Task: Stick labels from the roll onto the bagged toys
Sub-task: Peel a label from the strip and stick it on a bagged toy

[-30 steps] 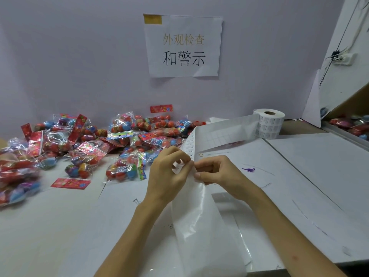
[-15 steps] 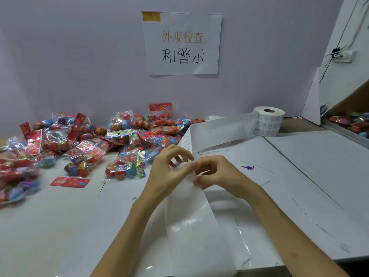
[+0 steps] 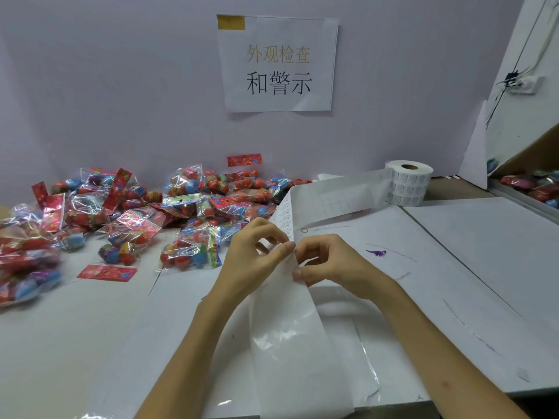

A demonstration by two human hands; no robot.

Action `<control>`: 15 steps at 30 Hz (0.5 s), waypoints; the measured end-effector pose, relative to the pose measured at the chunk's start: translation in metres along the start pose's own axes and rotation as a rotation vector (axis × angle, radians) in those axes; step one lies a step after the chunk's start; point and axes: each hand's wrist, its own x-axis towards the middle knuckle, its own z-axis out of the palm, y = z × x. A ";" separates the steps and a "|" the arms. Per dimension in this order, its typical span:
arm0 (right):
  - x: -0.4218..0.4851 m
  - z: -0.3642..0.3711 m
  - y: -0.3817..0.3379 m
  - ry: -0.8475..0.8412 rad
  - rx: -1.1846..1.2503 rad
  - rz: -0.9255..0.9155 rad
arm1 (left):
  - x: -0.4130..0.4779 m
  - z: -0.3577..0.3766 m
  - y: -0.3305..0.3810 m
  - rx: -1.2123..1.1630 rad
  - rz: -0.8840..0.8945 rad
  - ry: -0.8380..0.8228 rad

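Head view, centre frame: label strip, likely light, limp, slick-backed. Left hand and right hand both pinch it. Best lifted by a label corner.

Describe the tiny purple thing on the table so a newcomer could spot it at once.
Start at the label roll standing at the back right of the white table. Come toward the camera, just right of the right hand: a tiny purple dinosaur shape lies alone. Unlike the bagged toys piled on the left, it is unbagged and all one colour.
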 end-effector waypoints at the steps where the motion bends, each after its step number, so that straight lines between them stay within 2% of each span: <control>1: 0.000 0.000 0.000 -0.001 0.001 0.000 | 0.000 0.000 0.000 0.004 0.001 0.008; 4: 0.000 -0.001 0.000 -0.007 0.010 0.006 | 0.002 0.001 -0.003 0.038 -0.020 0.079; 8: -0.001 -0.005 0.003 -0.068 -0.034 0.067 | 0.005 -0.001 -0.005 0.048 -0.071 0.255; 12: -0.006 -0.006 0.004 -0.231 -0.095 0.149 | 0.007 -0.012 -0.006 -0.235 -0.212 0.445; 15: -0.004 -0.010 -0.001 -0.090 -0.049 0.075 | 0.006 -0.015 -0.003 -0.410 -0.297 0.406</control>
